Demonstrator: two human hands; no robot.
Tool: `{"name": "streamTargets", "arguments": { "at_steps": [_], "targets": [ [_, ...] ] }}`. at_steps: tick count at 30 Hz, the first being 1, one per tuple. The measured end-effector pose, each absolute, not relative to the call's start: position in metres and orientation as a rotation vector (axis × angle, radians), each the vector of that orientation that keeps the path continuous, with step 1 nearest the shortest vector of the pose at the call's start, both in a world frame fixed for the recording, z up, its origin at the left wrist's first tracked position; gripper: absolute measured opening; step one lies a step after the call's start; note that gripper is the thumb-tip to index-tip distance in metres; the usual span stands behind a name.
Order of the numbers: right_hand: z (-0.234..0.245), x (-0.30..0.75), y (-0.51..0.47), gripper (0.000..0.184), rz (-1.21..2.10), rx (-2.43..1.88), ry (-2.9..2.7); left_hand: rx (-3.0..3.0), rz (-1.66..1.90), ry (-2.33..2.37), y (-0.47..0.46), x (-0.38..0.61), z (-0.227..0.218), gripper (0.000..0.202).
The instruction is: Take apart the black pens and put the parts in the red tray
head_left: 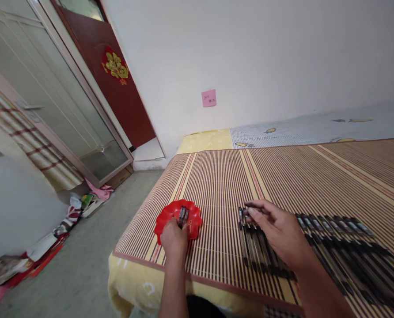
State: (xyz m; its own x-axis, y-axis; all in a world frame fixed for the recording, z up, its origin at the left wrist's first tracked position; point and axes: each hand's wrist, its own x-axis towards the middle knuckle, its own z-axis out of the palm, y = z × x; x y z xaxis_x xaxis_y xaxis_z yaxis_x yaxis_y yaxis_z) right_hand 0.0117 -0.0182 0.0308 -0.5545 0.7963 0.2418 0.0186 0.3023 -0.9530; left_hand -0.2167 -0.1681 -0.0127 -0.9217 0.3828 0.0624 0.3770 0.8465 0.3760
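My left hand (175, 236) reaches into a red scalloped plate (159, 219), its fingers closed on short black pen caps (183, 213). Over at the far ends of a row of black pens (255, 247), my right hand (278, 227) has thumb and forefinger drawn together. A small dark thing shows at those fingertips, too hidden to name. Part of the row lies behind this hand. Right of my wrist, more black pens (349, 260) lie side by side, with a line of short black caps (332, 224) along their far ends.
A striped bamboo mat (217, 185) covers the bed, over a yellow sheet (134, 278) hanging at the near edge. A pink note (209, 98) is on the white wall. On the left are a glass door (61, 88), a brown door (107, 88) and items along the floor (47, 245).
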Motion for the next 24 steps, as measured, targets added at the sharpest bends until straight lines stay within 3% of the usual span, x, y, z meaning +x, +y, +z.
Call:
{"name": "streamTargets", "arguments": {
  "at_steps": [24],
  "targets": [
    [0.0321, 0.0169, -0.0120, 0.033, 1.299, -0.720, -1.774, 0.626, 0.537, 3.044, -0.1708, -0.2246, -0.0174, 0.023]
  ]
}}
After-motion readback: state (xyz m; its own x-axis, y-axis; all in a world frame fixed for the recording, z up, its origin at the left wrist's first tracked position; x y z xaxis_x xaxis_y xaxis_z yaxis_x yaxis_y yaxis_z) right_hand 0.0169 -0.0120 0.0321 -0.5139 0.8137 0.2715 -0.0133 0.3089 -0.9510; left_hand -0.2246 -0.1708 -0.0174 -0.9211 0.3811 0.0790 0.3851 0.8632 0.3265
